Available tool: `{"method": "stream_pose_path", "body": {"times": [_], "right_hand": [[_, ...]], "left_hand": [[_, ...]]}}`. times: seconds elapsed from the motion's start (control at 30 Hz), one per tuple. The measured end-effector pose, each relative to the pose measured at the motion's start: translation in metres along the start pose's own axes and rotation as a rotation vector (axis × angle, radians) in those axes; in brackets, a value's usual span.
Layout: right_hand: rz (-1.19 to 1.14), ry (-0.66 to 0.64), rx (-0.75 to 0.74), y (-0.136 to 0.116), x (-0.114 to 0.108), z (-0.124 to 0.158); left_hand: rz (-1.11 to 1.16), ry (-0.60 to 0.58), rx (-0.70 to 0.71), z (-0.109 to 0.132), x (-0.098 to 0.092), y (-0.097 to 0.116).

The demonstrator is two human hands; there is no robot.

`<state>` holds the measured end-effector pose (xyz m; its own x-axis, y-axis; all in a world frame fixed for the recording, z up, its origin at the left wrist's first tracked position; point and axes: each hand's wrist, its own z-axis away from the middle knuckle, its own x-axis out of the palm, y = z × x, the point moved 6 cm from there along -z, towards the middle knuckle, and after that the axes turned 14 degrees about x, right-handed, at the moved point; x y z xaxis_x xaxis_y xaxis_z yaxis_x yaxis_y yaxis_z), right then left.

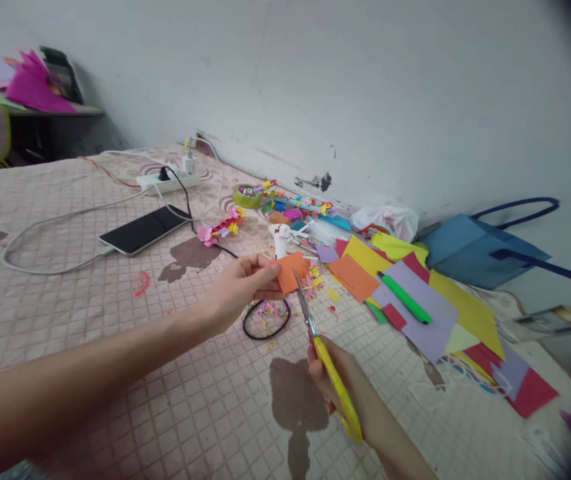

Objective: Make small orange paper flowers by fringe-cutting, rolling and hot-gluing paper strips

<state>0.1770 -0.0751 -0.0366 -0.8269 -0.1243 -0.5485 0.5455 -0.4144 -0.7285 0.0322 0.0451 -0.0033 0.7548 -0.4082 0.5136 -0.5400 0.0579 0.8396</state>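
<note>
1. The left hand (242,287), reaching in from the lower left of the frame, pinches a small orange paper piece (292,270) between thumb and fingertips at the centre of the frame, just above the quilted bed cover (90,300).
2. The right hand (348,390), at the lower centre, is closed around the yellow handles of a pair of scissors (322,353); the blades point up and left, their tips meeting the lower edge of the orange piece.
3. Below the orange piece lie coloured paper scraps (272,310) inside a loop of black cable.
4. To the right, a spread of coloured paper sheets (430,307) carries a green marker (405,299).
5. A blue bag (475,250) leans by the wall at the right.
6. In the upper left, a phone (142,230) lies near a white power strip (168,181).
</note>
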Motion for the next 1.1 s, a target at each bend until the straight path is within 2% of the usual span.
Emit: {"method": "stream_pose_path", "body": {"times": [0.13,0.23,0.37,0.5,0.8,0.93,1.1], "right_hand": [[-0.051,-0.07,0.035,0.003,0.002,-0.002],[-0.015,-0.094,-0.053,0.0,0.001,0.001],[-0.004,-0.075,-0.141,0.005,0.001,0.001],[0.048,-0.051,-0.118,0.008,0.002,0.001],[0.092,-0.006,-0.141,-0.004,-0.002,0.005],[0.095,-0.007,-0.096,-0.006,0.0,0.005],[0.002,-0.024,0.05,-0.005,0.001,0.002]], "left_hand": [[-0.005,-0.005,0.001,0.0,-0.001,0.0],[-0.006,-0.015,-0.004,0.0,0.0,-0.001],[0.003,-0.025,-0.004,0.001,0.001,-0.001],[-0.008,-0.021,-0.008,0.001,0.0,-0.001],[-0.004,-0.037,0.008,0.0,-0.001,-0.004],[-0.002,-0.016,0.0,0.0,0.0,-0.002],[-0.01,-0.013,-0.006,0.0,0.0,-0.001]]}}
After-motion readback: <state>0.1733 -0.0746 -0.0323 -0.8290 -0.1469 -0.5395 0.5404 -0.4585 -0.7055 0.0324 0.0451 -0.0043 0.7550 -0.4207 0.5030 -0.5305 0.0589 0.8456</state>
